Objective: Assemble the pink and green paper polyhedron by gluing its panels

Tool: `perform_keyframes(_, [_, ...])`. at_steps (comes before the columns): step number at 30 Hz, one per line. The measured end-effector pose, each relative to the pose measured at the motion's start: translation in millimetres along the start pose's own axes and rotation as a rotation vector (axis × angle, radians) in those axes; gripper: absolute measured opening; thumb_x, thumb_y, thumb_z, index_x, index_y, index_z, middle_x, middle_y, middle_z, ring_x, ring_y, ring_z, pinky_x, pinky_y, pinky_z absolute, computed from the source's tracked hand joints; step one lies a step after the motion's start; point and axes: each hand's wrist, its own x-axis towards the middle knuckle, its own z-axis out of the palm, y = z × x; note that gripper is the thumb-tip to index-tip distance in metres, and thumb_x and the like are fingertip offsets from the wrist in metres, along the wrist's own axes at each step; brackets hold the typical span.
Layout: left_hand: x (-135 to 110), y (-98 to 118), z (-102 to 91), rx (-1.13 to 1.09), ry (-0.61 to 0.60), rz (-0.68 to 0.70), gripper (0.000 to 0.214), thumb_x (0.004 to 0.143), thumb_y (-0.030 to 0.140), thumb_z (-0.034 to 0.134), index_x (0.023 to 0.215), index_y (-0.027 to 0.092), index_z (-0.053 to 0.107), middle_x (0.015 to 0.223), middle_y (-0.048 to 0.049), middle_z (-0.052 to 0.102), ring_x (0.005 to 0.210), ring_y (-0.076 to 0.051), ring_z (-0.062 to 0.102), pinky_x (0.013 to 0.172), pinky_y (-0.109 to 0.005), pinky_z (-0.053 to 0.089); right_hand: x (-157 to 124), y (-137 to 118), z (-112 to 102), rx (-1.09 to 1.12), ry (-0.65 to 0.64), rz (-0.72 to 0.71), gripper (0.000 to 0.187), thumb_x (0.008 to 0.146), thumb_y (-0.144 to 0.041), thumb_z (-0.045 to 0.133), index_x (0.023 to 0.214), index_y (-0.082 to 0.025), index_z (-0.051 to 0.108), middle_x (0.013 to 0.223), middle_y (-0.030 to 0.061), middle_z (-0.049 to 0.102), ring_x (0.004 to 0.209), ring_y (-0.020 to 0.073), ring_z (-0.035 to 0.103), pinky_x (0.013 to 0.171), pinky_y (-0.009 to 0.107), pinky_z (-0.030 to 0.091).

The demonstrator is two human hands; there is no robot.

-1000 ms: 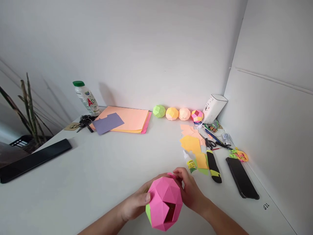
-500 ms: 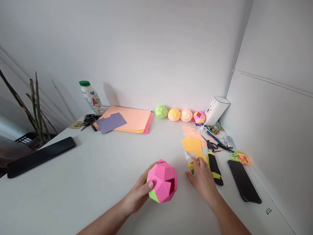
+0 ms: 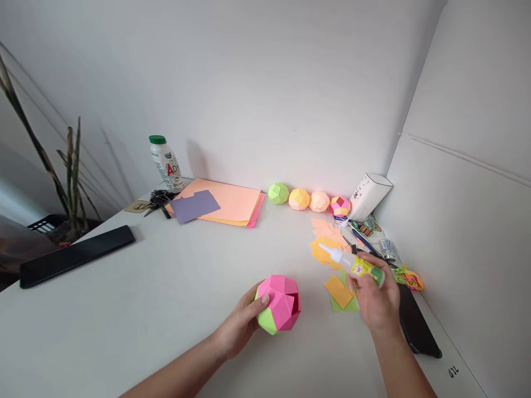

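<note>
Apparently, gluing is the step in hand: the left grip (image 3: pixel 237 327) curls round the pink-and-green paper polyhedron (image 3: pixel 277 305) over the bench (image 3: pixel 178 282), and the right grip (image 3: pixel 379 303) is wrapped round the glue bottle (image 3: pixel 359 266), well apart. The next move would call for aiming the nozzle (image 3: pixel 335 254) at the polyhedron's gap (image 3: pixel 296 303).

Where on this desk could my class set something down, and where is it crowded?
The widest bare patch of desk lies between the black bar, the paper stack and the left hand. A smaller one lies between that stack and the orange scraps. The right side is crowded: those scraps, pens and phone lie near the right hand.
</note>
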Motion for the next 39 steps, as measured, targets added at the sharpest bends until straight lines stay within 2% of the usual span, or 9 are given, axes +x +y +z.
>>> perform_keyframes(4, [-0.7,-0.7,2.8,-0.033,0.006,-0.022,0.048,0.083,0.057,0.060,0.110,0.017,0.060,0.096,-0.0093,0.059,0.083,-0.020,0.055,0.071,-0.030,0.045,14.7,-39.1,16.5,0.224,-0.147,0.039,0.032,0.071,-0.046,0.078,0.095,-0.028,0.067,0.107,0.0078,0.064,0.072,0.0162,0.054,0.047,0.024,0.040])
perform_keyframes(6, [-1.4,-1.1,3.9,-0.049,0.002,-0.024,0.047,0.083,0.057,0.060,0.107,0.016,0.062,0.094,-0.0091,0.060,0.082,-0.020,0.055,0.071,-0.029,0.045,14.0,-48.5,25.7,0.226,-0.185,0.009,0.033,0.078,-0.054,0.071,0.097,-0.027,0.068,0.100,0.0075,0.066,0.079,0.0187,0.056,0.050,0.023,0.042])
perform_keyframes(9, [-2.2,-0.2,5.6,-0.086,0.000,-0.034,0.048,0.083,0.056,0.060,0.109,0.016,0.062,0.094,-0.0094,0.061,0.082,-0.020,0.056,0.071,-0.029,0.045,4.9,-49.4,36.0,0.103,-0.300,-0.093,0.034,0.082,-0.054,0.067,0.099,-0.025,0.066,0.094,0.0071,0.067,0.092,0.0225,0.059,0.069,0.030,0.050])
perform_keyframes(11, [-2.8,1.6,7.4,-0.103,-0.020,-0.037,0.049,0.085,0.055,0.058,0.114,0.016,0.061,0.099,-0.0111,0.063,0.085,-0.021,0.057,0.072,-0.029,0.045,-1.6,-46.2,39.5,0.066,-0.405,-0.113,0.037,0.082,-0.055,0.066,0.100,-0.024,0.064,0.092,0.0068,0.066,0.087,0.0221,0.060,0.071,0.032,0.050])
perform_keyframes(13, [-3.4,4.0,9.2,-0.096,-0.047,-0.047,0.049,0.085,0.055,0.058,0.113,0.015,0.062,0.100,-0.0128,0.064,0.087,-0.023,0.058,0.072,-0.030,0.045,-5.6,-43.4,40.7,0.037,-0.452,-0.127,0.037,0.082,-0.056,0.066,0.100,-0.024,0.063,0.089,0.0062,0.064,0.081,0.0213,0.059,0.069,0.032,0.050])
perform_keyframes(20, [-3.3,5.6,9.5,-0.116,-0.067,-0.065,0.051,0.085,0.054,0.058,0.119,0.016,0.061,0.103,-0.0132,0.066,0.090,-0.025,0.059,0.072,-0.031,0.046,-6.3,-40.0,43.4,-0.077,-0.467,-0.161,0.037,0.082,-0.058,0.063,0.097,-0.025,0.062,0.085,0.0067,0.062,0.073,0.0219,0.056,0.061,0.033,0.048])
perform_keyframes(28, [-3.9,3.6,8.9,-0.096,-0.087,-0.060,0.052,0.084,0.055,0.059,0.119,0.016,0.061,0.094,-0.0101,0.065,0.081,-0.021,0.057,0.067,-0.028,0.044,-8.9,-38.6,46.8,-0.038,-0.513,-0.121,0.035,0.082,-0.056,0.065,0.098,-0.025,0.062,0.085,0.0050,0.061,0.072,0.0197,0.057,0.062,0.031,0.048])
perform_keyframes(33, [-4.0,4.7,10.6,-0.095,-0.106,-0.036,0.051,0.084,0.054,0.061,0.117,0.015,0.061,0.100,-0.0123,0.065,0.086,-0.022,0.057,0.071,-0.029,0.043,-10.1,-40.5,49.0,-0.048,-0.542,-0.114,0.035,0.082,-0.056,0.065,0.098,-0.025,0.062,0.085,0.0048,0.062,0.072,0.0195,0.056,0.061,0.030,0.047])
perform_keyframes(39, [-4.1,3.1,8.9,-0.097,-0.112,-0.028,0.050,0.083,0.054,0.061,0.115,0.015,0.062,0.098,-0.0112,0.064,0.084,-0.022,0.057,0.071,-0.029,0.043,-9.5,-39.2,48.5,-0.025,-0.515,-0.089,0.035,0.082,-0.056,0.065,0.096,-0.025,0.062,0.084,0.0050,0.062,0.072,0.0195,0.056,0.061,0.030,0.047])
